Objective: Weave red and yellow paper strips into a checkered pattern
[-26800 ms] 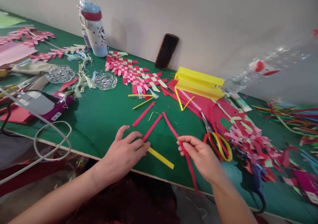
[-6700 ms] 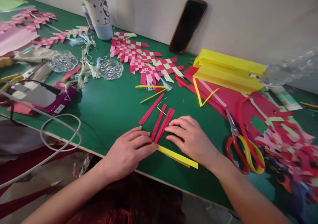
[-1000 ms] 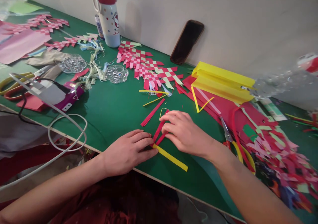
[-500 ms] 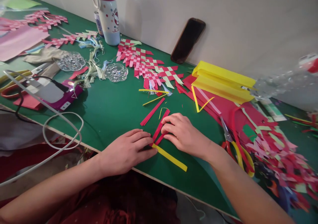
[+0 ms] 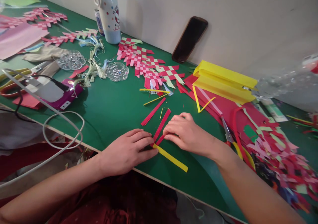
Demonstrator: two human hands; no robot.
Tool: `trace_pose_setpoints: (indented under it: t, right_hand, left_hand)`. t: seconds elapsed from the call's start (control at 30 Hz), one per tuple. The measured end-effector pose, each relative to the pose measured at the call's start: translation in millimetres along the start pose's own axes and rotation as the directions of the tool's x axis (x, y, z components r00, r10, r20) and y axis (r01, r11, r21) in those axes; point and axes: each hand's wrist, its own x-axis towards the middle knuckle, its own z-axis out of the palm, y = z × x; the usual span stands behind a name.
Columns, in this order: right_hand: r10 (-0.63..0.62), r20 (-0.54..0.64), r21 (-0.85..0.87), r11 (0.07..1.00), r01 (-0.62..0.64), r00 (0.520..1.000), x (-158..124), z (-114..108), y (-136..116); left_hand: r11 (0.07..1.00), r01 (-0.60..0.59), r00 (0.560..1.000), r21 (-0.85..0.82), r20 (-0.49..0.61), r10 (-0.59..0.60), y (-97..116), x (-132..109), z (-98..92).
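My left hand (image 5: 131, 147) is closed over the place where a yellow paper strip (image 5: 172, 158) meets red paper strips (image 5: 162, 126), its thumb and fingertips on the joint. The joint itself is partly hidden under the fingers. To its right, my right hand (image 5: 184, 131) pinches the end of a short red strip that comes out of the same joint. From there one longer red strip slants away across the table, and the yellow one runs toward the near edge. Another pair of loose red strips (image 5: 153, 112) lies just beyond the hands.
Scissors (image 5: 227, 131) lie to the right beside red paper and a heap of paper scraps (image 5: 278, 164). Woven paper pieces (image 5: 139, 58), a bead dish (image 5: 117, 72) and a bottle (image 5: 109, 18) stand behind. A phone (image 5: 190, 39) leans on the wall; a white cable (image 5: 80, 131) loops at left.
My right hand has shifted slightly right, its fingers now drawn together on the short red strip's end. My left hand keeps its place on the joint.
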Motion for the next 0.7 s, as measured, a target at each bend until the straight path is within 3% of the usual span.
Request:
trace_pose_setpoints:
  t: [0.4,0.7]
  right_hand:
    - [0.009,-0.027,-0.111,0.994,-0.012,1.000,5.9,5.3,5.1]
    - [0.108,-0.076,-0.186,0.975,-0.120,0.991,4.3,9.9,-2.2]
  left_hand:
    - [1.000,0.010,1.000,0.007,0.025,-0.010,1.4,4.4,-3.6]
    - [1.000,0.014,0.999,0.007,0.029,-0.014,1.6,3.1,-2.5]
